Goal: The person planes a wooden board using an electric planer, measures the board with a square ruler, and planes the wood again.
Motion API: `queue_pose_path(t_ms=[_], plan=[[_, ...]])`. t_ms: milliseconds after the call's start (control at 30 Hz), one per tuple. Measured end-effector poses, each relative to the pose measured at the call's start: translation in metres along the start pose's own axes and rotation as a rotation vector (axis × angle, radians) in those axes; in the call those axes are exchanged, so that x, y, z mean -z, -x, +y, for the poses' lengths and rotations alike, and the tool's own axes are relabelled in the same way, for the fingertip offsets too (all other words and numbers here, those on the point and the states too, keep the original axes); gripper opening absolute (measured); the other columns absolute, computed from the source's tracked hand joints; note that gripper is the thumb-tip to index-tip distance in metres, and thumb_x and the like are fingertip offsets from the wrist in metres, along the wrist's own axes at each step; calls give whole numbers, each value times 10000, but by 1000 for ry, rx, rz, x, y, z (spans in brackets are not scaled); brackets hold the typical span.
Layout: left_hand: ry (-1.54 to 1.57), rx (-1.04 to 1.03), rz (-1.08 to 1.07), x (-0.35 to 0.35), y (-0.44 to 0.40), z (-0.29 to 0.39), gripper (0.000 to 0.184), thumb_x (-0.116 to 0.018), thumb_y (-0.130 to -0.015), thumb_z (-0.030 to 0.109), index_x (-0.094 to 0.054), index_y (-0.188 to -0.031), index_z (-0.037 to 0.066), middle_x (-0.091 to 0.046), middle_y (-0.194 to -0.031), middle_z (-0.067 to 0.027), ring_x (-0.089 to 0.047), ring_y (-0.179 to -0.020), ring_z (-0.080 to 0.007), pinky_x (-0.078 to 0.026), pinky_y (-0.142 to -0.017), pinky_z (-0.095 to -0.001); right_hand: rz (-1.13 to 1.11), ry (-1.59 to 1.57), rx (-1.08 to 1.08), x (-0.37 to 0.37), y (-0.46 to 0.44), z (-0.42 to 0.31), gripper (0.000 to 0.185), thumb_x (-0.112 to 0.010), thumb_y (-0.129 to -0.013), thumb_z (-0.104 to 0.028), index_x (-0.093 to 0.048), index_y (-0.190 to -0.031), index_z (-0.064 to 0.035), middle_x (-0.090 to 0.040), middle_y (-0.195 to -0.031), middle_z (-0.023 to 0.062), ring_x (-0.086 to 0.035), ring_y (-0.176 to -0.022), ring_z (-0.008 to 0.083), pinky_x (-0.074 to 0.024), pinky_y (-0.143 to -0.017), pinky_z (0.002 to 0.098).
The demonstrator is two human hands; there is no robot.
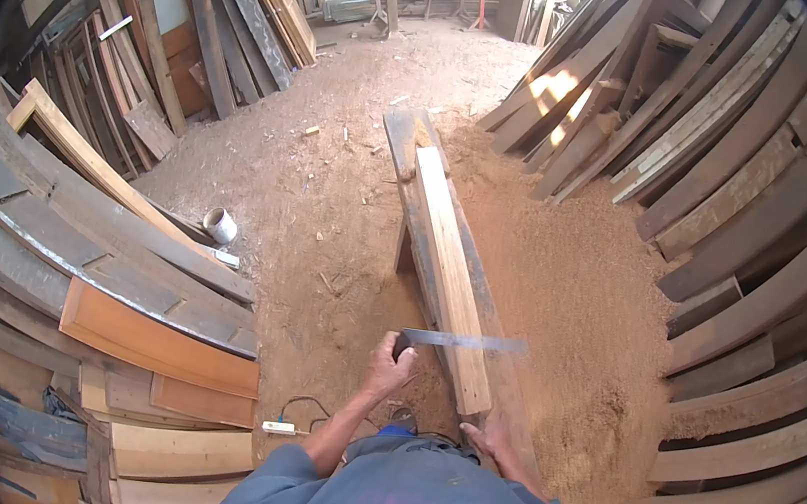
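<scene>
My left hand [392, 367] is closed around the dark handle of a try square. Its steel blade [463, 341] points right, crossing over a pale length of timber [459, 294], and blurs at the tip. The timber lies lengthwise on a worn, dark plank bench [400, 136] that runs away from me. Down by the timber's near end, my right hand [493, 442] rests on the bench with its fingertips close to or touching the wood. Some of its fingers are hidden.
Boards lean in rows along the left [93, 234] and right [764, 186]. Sawdust [580, 374] covers the floor right of the bench. A small pot [219, 224] and a white power strip [279, 428] with a cable are at left. Wood scraps lie about the floor.
</scene>
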State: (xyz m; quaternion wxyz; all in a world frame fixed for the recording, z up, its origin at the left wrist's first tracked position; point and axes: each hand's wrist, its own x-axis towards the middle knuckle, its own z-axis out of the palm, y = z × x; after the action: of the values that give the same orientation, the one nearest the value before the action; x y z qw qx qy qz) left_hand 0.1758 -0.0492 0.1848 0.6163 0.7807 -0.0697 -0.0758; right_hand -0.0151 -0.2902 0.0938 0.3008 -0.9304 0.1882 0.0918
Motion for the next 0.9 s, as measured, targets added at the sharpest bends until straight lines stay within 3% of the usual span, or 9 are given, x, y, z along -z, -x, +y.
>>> queue_pose_path(t_ms=[100,200,300,333,433,500,600,700,900], plan=[[121,6,81,15,-11,4,68,-522,-972,59,-522,-1039,47,-682,-847,-43,-616,-716,-98,-535,-663,-290,-11,-255,-274,-2,0,-25,988,-817,-805,-435,-312,-1493,62,-412,-1467,357,-433,-1363,477,-361,-1142,524],[327,80,63,31,-22,13,124,-514,-980,44,-492,-1101,56,-676,-886,-48,-589,-724,-78,-520,-676,-255,152,-415,-264,-31,-8,-21,957,-853,-780,-349,-331,-1470,59,-435,-1436,350,-447,-1349,468,-365,-1136,527],[512,-1,36,47,-40,22,117,-528,-1002,56,-506,-1116,51,-677,-892,-49,-595,-741,-82,-522,-692,-254,93,-295,-324,-1,-2,-37,919,-870,-758,-268,-355,-1444,62,-467,-1392,340,-465,-1323,458,-378,-1120,514],[473,-22,70,53,-44,38,93,-568,-1018,83,-562,-1105,49,-662,-902,-8,-573,-758,-65,-503,-714,-244,173,-209,-325,16,2,-52,830,-853,-760,-298,-415,-1371,55,-523,-1286,311,-492,-1255,468,-418,-1051,521],[212,-94,171,79,-75,33,72,-605,-1022,98,-611,-1073,47,-625,-875,44,-533,-776,-38,-472,-710,-239,378,-266,-91,100,13,-109,783,-837,-756,-384,-447,-1281,48,-534,-1127,241,-522,-1097,397,-438,-917,528],[297,-137,194,83,-95,57,95,-623,-1015,91,-642,-1094,42,-602,-882,56,-517,-790,-43,-461,-712,-244,505,-262,86,148,7,-148,758,-809,-758,-471,-459,-1214,22,-476,-1041,164,-478,-959,304,-412,-818,503],[341,-229,214,78,-127,74,144,-641,-1006,78,-659,-1140,28,-621,-918,43,-548,-823,-63,-478,-748,-252,801,-152,369,180,-30,-189,747,-789,-777,-497,-460,-1217,9,-440,-1043,129,-424,-918,252,-386,-804,470],[288,-322,242,54,-151,96,165,-641,-1005,62,-654,-1164,16,-668,-974,11,-601,-870,-87,-508,-799,-264,873,-237,572,195,-56,-233,741,-775,-810,-498,-457,-1251,5,-452,-1083,151,-447,-970,277,-390,-844,483],[436,-285,67,24,-203,112,179,-635,-1024,86,-631,-1179,-4,-730,-1063,-62,-662,-939,-119,-532,-867,-297,803,-163,571,210,-53,-292,807,-776,-831,-512,-429,-1323,25,-474,-1168,206,-481,-1068,335,-384,-921,508]])
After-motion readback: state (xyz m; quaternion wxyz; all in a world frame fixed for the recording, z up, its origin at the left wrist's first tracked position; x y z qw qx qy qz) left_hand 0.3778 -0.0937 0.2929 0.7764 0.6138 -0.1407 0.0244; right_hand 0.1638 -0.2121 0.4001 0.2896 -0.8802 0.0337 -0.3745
